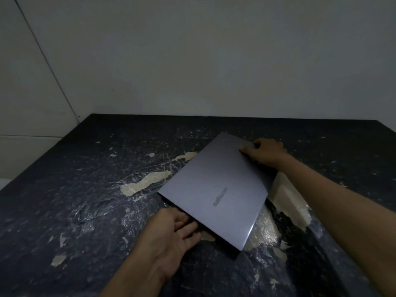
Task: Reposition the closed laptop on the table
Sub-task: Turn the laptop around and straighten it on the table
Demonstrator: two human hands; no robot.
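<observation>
One closed laptop (216, 189), logo unreadable, gripped by left hand (173, 236) and right hand (265, 152) over the table (75, 200).

The left hand (171, 234) is reaching in from six o'clock, palm turned up, its fingers (184, 220) tucking out of sight beneath what it is gripping. The right hand (264, 152) is stretching toward one o'clock on a long bare forearm, thumb pressing on top, fingers curling around an edge.
</observation>
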